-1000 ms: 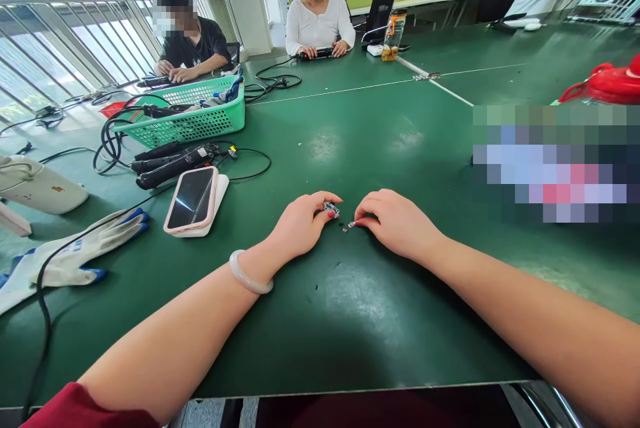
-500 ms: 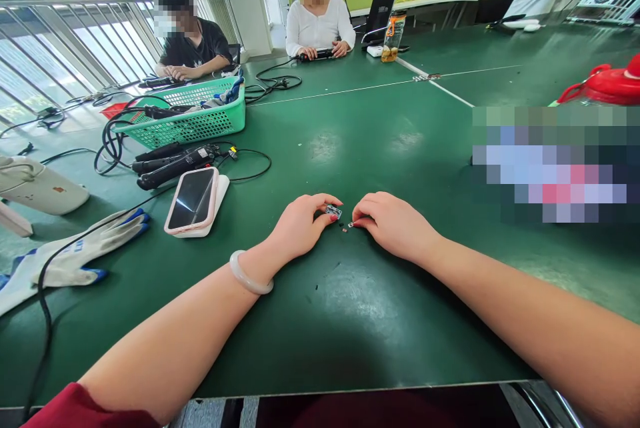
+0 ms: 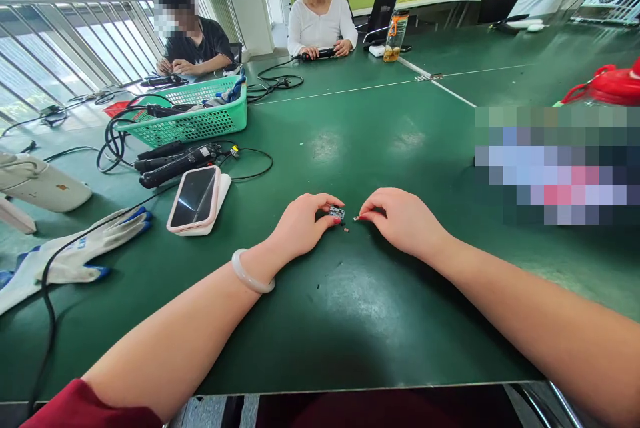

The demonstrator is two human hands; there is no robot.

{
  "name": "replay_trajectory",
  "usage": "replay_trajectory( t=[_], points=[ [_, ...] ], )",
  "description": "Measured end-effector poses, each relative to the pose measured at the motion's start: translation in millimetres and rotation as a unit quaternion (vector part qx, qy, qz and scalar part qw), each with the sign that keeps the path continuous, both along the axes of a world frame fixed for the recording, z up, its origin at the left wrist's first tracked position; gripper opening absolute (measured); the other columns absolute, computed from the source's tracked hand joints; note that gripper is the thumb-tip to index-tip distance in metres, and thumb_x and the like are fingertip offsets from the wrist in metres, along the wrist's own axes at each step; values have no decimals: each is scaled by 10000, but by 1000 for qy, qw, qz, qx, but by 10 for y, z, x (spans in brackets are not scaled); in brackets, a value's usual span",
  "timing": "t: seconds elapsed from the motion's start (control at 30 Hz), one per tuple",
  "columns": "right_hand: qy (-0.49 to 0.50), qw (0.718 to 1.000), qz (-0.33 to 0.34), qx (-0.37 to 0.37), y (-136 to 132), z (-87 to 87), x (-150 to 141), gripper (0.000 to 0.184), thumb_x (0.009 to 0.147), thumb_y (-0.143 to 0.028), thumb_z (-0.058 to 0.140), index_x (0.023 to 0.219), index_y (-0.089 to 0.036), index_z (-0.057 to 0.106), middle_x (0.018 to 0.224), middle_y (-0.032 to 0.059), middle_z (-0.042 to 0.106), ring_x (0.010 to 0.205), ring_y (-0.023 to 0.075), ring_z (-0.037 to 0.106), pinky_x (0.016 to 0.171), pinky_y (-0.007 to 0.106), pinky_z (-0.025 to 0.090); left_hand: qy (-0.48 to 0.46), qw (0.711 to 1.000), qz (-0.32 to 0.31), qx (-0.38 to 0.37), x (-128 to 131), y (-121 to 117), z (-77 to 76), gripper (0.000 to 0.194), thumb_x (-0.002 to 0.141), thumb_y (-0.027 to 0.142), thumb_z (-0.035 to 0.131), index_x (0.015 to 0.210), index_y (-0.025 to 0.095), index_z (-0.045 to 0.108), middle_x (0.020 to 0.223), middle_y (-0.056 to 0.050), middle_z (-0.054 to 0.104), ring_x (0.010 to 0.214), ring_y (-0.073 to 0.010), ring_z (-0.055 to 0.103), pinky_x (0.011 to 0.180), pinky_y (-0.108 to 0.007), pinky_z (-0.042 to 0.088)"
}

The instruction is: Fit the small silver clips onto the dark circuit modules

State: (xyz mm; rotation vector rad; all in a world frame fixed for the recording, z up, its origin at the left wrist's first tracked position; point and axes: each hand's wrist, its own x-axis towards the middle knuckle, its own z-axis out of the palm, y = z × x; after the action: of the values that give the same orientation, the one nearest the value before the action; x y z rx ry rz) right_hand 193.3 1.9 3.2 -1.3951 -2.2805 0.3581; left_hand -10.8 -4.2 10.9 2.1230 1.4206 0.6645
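Note:
Near the middle of the green table [image 3: 280,321], my left hand [image 3: 305,221] pinches a small circuit board [image 3: 337,213] between thumb and fingertips. My right hand [image 3: 400,218], just to its right, is closed in a pinch on a tiny light-coloured part [image 3: 357,219] that sticks out from the fingertips; its kind is too small to tell. A tiny brownish piece [image 3: 346,230] lies on the table below the board, with a small dark bit beside it. The two hands are a short gap apart.
On the left lie a phone [image 3: 195,198], black hand-held tools [image 3: 175,165], a glove [image 3: 75,255] crossed by a cable, and a green basket [image 3: 200,123]. Two people sit across the table. A bottle [image 3: 395,38] stands at the back; a red-topped container [image 3: 607,87] is at right.
My right hand has shifted slightly right, away from the circuit board, with the tiny part in its fingers. My left hand keeps its hold on the board. The dark-shirted person's hands have lifted.

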Motion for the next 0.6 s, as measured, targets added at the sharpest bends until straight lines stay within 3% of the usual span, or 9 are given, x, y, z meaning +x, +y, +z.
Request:
replay_trajectory(
  t=[0.37,0.6],
  points=[
    [47,998,-23,-15,16,-7,0,148,814,-187,558,701,-201,652,776,12,655,725,157,565,664,289,416,-11,1000,0,-5,1,4,4,237,741,281,682,972,234,663,946,-5,694,916,-181,601,832,-325,442],
    [126,991,25,-27,-60,4,-84,152,829,-186,530,693,-197,598,714,-2,610,634,126,506,601,266,387,-61,998,-14,-25,8,-13,-2,241,672,302,740,887,226,664,904,3,690,897,-182,612,832,-332,448]
  ],
)
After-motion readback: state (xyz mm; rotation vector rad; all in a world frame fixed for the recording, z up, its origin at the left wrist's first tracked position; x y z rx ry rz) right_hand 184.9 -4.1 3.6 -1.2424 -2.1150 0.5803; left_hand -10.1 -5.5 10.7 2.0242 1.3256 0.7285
